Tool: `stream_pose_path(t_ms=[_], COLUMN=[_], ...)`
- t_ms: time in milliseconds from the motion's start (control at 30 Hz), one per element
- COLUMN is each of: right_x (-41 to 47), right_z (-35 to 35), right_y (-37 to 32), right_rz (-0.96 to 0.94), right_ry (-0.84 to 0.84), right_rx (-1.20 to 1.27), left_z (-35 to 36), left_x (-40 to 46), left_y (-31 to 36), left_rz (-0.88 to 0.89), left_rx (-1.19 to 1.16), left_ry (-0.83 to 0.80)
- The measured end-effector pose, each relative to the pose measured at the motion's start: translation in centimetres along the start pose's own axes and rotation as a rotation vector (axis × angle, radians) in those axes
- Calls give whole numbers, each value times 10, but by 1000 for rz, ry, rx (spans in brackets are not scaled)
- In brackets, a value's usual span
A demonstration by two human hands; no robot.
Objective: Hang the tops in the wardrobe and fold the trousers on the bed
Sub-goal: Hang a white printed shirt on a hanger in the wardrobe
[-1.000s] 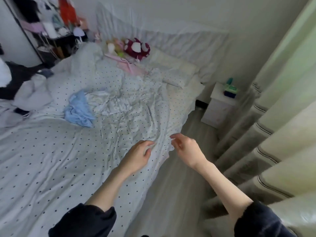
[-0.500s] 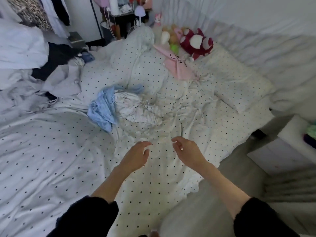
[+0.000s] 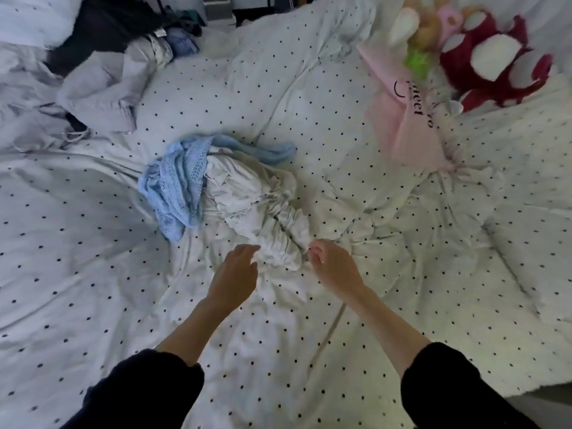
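Both my hands, left and right, loosely open, held nothing beside mid-bed white garment; I risked snagging the duvet too.

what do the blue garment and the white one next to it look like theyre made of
Blue garment: looks like thin eyelet or lace-knit cotton, matte; rows of small holes show across it. White garment: seems a light woven fabric, perhaps cotton, matte and heavily creased, gathered near the hands; the exact fibre cannot be told.
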State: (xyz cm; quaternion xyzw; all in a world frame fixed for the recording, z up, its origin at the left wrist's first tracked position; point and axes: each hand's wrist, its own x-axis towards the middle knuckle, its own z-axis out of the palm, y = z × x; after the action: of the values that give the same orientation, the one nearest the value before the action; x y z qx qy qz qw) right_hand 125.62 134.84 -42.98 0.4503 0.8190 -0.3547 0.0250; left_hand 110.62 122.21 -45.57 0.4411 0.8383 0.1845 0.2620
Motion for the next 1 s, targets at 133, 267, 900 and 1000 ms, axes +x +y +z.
stream_pose_path(t_ms=[133, 267, 900, 1000], right_x=[71, 115, 132, 117], right_z=[5, 19, 51, 44], right_y=[32, 43, -1, 13], right_rz=[-58, -104, -189, -219], right_ry=[-24, -79, -215, -195], right_rx=[-62, -173, -125, -19], left_z=[37, 52, 32, 29], left_x=[66, 118, 43, 38], left_y=[0, -11, 0, -13], left_rz=[-151, -302, -198, -278], left_rx=[22, -90, -276, -263], left_ry=[69, 147, -514, -185])
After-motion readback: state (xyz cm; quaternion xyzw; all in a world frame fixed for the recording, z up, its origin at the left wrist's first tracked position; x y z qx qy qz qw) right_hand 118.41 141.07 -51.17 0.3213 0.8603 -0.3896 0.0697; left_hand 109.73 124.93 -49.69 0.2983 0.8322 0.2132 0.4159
